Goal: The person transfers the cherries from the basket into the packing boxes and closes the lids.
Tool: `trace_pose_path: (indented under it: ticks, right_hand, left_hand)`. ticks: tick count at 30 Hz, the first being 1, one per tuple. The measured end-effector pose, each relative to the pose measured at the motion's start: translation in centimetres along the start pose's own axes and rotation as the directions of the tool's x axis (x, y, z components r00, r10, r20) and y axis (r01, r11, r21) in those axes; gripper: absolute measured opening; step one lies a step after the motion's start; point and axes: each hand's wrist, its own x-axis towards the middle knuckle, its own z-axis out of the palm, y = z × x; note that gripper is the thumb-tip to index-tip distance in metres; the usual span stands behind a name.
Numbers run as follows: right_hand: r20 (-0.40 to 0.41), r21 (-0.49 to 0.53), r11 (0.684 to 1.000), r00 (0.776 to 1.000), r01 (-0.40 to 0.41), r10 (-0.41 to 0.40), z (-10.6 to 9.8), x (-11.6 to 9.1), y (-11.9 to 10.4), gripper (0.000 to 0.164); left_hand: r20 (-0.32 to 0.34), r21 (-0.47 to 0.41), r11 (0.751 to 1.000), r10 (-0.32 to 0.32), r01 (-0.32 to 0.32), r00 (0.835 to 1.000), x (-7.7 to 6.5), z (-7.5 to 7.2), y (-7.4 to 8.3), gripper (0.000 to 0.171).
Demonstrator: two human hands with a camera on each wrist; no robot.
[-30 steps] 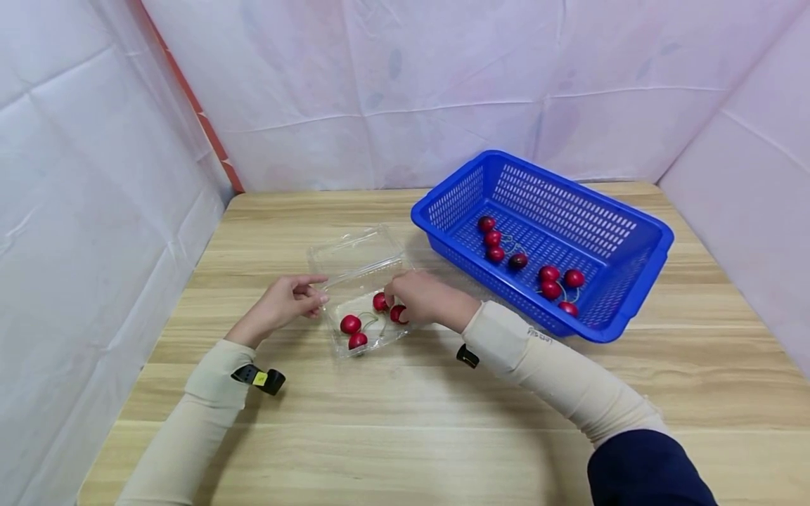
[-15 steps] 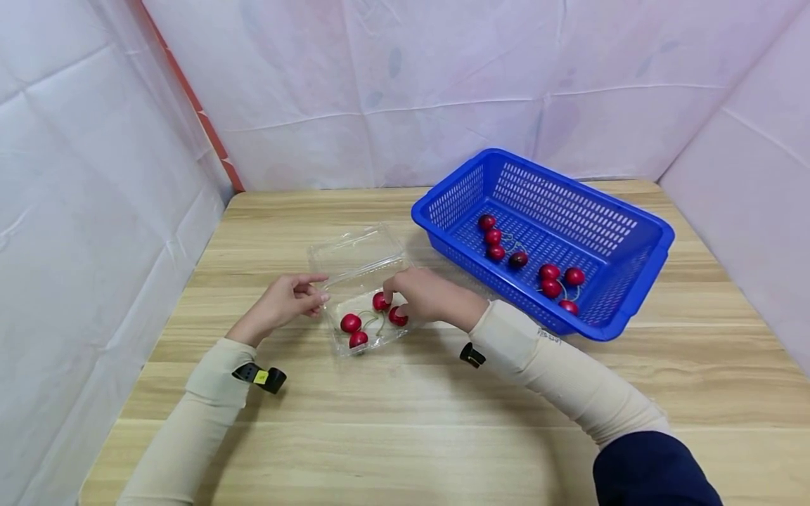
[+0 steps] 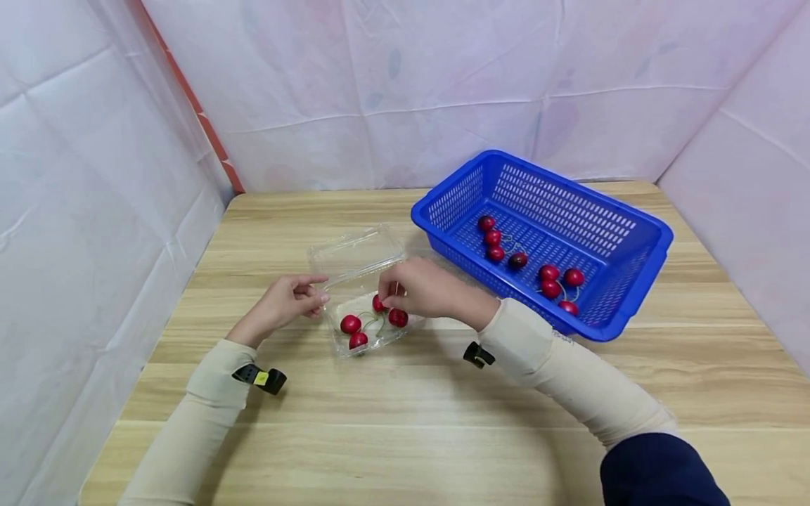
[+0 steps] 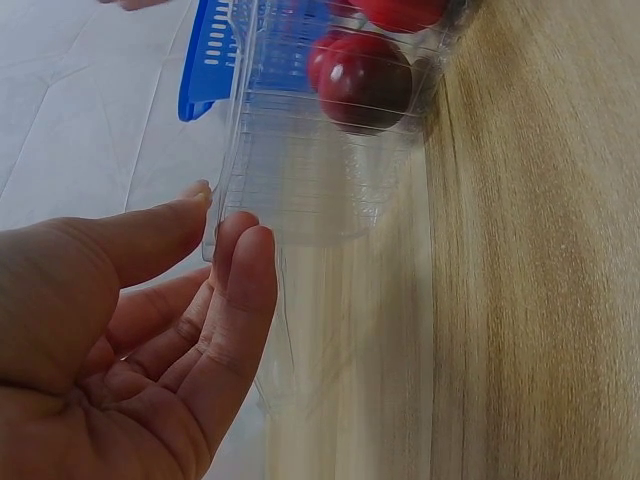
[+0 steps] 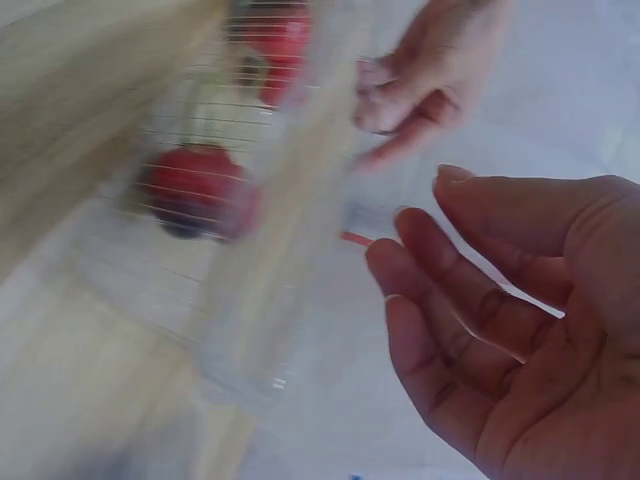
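Clear container: the clear plastic container (image 3: 348,308) rests on the wood-grain desk (image 3: 392,436), left of the blue basket; its lid (image 3: 356,253) lies folded back on the far side.
Cherries in container: four red cherries (image 3: 351,324), two at left, two at right, stems between them.
Left hand: the left hand (image 3: 278,306) is at the container's left edge, thumb and fingers (image 4: 250,270) pinching the rim.
Right hand: the right hand (image 3: 424,288) is over the container's right side; its fingers (image 5: 430,370) are bent, apart from the thumb, clear of the cherries.
Blue basket: the slotted blue basket (image 3: 563,200) stands at far right, eight cherries (image 3: 517,261) inside.
Markings: dark lettering along the right sleeve's cuff (image 3: 562,338), illegible; yellow tag (image 3: 261,378) on the left wrist's black strap (image 3: 243,372), its marking too small to read.
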Motion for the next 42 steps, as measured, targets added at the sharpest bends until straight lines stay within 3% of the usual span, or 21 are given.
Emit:
trace_pose_path:
  ticks: [8,14,18,21,25,31,33,39,42]
  right_hand:
    - [-0.185,0.071,0.997,0.983,0.012,0.002,-4.4,-1.7,-1.2,0.004]
    - [-0.355,0.068,0.997,0.935,0.020,0.005,-7.8,-3.1,-0.4,0.008]
    - [-0.415,0.072,0.996,0.907,-0.046,0.072,-9.7,-3.6,1.0,0.018]
    - [-0.379,0.075,0.988,0.913,-0.133,0.151,-11.1,-3.8,2.7,0.023]
    - [-0.262,0.096,0.965,0.930,-0.242,0.259,-12.4,-4.3,5.8,0.028]
    - [-0.144,0.110,0.916,0.905,-0.387,0.400,-12.3,-5.3,10.0,0.035]
    - [-0.118,0.085,0.912,0.905,-0.401,0.409,-12.0,-5.5,11.0,0.036]
    - [-0.008,0.066,0.937,0.939,-0.344,0.345,-11.1,-5.8,13.1,0.047]
    - [0.029,0.064,0.938,0.940,-0.341,0.340,-10.8,-5.9,13.9,0.053]
  left_hand:
    - [0.001,0.004,1.000,-0.001,0.001,1.000,0.0,0.0,0.1,0.047]
    - [-0.004,0.012,1.000,0.008,-0.008,1.000,-0.1,-0.1,0.0,0.048]
    - [-0.006,0.011,1.000,0.004,-0.004,1.000,-0.1,-0.1,-0.1,0.047]
    - [-0.005,0.016,1.000,0.008,-0.008,1.000,-0.1,-0.1,0.0,0.047]
    - [-0.006,0.016,1.000,0.018,-0.018,1.000,-0.2,-0.1,0.0,0.048]
    - [0.003,0.005,1.000,0.023,-0.023,1.000,-0.2,0.1,0.0,0.049]
    - [0.004,0.004,1.000,0.025,-0.025,1.000,-0.2,0.1,0.0,0.049]
    - [0.002,0.000,1.000,0.031,-0.031,1.000,-0.3,0.1,-0.1,0.048]
    - [0.000,-0.001,1.000,0.031,-0.031,1.000,-0.3,0.1,-0.1,0.048]
